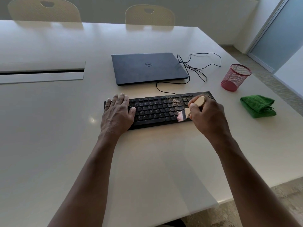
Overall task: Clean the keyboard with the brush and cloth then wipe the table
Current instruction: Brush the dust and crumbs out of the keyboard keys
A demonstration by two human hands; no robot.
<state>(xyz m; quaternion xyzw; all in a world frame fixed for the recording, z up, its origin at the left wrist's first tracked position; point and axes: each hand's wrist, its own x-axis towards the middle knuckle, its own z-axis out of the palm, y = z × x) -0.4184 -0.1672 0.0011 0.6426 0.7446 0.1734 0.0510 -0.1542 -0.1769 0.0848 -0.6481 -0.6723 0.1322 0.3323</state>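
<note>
Soft, even daylight fills the scene. The glossy table (49, 128) carries faint reflections of the chairs (150, 15) and one small glare spot. Shadows stay weak. Wide-angle distortion bends the edges. The brush (191, 110) bristles show slight blur.

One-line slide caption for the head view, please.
Left hand steadies the dusty keyboard while the right hand sweeps it with the brush.

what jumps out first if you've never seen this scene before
The right hand grips a wooden brush, its bristles on the black keyboard, whose right side is speckled with crumbs. The left hand rests flat on the keyboard's left end. A green cloth lies at the right.
</note>
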